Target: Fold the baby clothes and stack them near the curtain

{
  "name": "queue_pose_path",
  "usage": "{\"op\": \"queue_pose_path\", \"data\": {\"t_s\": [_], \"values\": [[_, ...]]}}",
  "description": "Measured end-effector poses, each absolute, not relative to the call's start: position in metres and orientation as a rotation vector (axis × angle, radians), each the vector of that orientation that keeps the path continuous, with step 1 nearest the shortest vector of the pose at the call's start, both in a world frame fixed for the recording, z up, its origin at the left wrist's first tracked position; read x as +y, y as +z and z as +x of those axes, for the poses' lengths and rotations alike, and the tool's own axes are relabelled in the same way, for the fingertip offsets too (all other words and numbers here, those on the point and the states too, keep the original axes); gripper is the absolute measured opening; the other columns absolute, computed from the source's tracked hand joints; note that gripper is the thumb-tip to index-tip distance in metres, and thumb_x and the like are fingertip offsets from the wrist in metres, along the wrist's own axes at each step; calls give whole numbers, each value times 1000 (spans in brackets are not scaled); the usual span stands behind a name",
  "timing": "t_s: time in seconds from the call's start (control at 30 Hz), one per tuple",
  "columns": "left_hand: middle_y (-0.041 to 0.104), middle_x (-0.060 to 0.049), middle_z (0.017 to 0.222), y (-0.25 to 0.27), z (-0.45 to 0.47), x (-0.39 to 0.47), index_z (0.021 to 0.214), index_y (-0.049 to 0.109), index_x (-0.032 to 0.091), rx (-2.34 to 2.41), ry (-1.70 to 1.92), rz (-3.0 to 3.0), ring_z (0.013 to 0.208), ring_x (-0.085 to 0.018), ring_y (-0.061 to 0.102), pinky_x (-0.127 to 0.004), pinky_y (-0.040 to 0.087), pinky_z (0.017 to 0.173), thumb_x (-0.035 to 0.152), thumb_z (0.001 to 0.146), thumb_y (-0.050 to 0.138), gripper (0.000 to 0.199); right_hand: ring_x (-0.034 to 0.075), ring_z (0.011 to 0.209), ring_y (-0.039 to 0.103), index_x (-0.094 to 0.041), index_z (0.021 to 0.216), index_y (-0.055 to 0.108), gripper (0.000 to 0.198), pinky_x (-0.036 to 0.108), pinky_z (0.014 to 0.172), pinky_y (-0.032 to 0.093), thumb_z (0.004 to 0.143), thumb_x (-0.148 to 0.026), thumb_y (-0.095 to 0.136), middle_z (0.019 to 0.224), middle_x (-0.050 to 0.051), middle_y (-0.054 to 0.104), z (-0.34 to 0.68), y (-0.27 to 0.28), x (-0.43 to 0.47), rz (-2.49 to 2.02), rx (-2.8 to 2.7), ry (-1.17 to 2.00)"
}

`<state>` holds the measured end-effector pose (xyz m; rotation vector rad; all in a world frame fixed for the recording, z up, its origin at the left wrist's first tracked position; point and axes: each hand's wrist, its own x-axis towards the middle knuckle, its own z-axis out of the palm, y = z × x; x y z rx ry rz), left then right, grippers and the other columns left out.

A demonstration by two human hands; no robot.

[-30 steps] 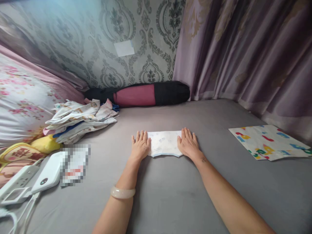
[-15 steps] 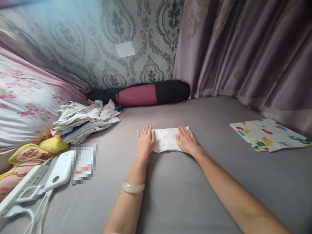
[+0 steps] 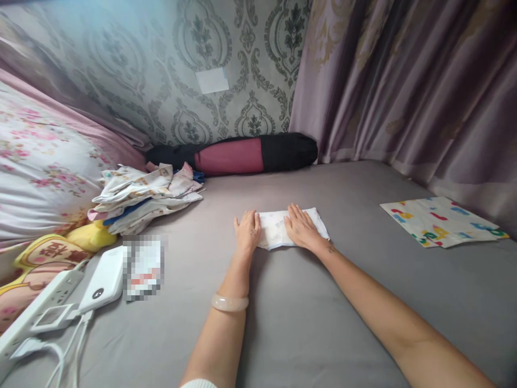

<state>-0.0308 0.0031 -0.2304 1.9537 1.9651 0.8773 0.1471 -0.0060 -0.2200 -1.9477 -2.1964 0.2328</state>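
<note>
A small folded white cloth [image 3: 273,227] lies on the grey bed [image 3: 315,312], between a pile of clothes [image 3: 149,195] on the left and a colourful printed cloth [image 3: 440,221] on the right. The left hand [image 3: 247,233] rests flat at its left end, little finger spread apart, while the right hand [image 3: 302,227] lies flat across its right part, fingers extended.

A bedroom: floral bedding [image 3: 36,172], curtain [image 3: 363,86]
</note>
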Motion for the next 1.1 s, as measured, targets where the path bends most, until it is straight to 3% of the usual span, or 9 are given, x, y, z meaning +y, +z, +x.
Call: {"op": "queue_pose_path", "data": {"t_s": [0.43, 0.93, 1.1], "values": [[65, -8, 122, -239, -42, 12, 116, 60, 22, 1932, 1068, 1817, 120, -22, 55, -52, 25, 112, 12, 86, 42, 36, 25, 142, 23, -2, 145, 33, 60, 42, 116, 15, 97, -34, 20, 153, 16, 29, 134, -222, -8, -1978, -2179, 210], [71, -8, 108, -239, -46, 15, 114, 62, 19, 1971, 1074, 1802, 111, -22, 61, -47, 32, 108, 14, 86, 45, 33, 29, 139, 25, -8, 143, 40, 55, 49, 113, 15, 96, -34, 27, 150, 14, 36, 106, -231, -13, -1852, -2208, 50], [69, -9, 111, -244, -51, 20, 112, 63, 18, 1951, 1140, 1756, 106, -20, 63, -39, 42, 101, 17, 87, 44, 31, 31, 139, 25, -6, 141, 41, 55, 51, 113, 14, 95, -33, 28, 150, 15, 36, 101, -223, -11, -1861, -2229, 63]]}}
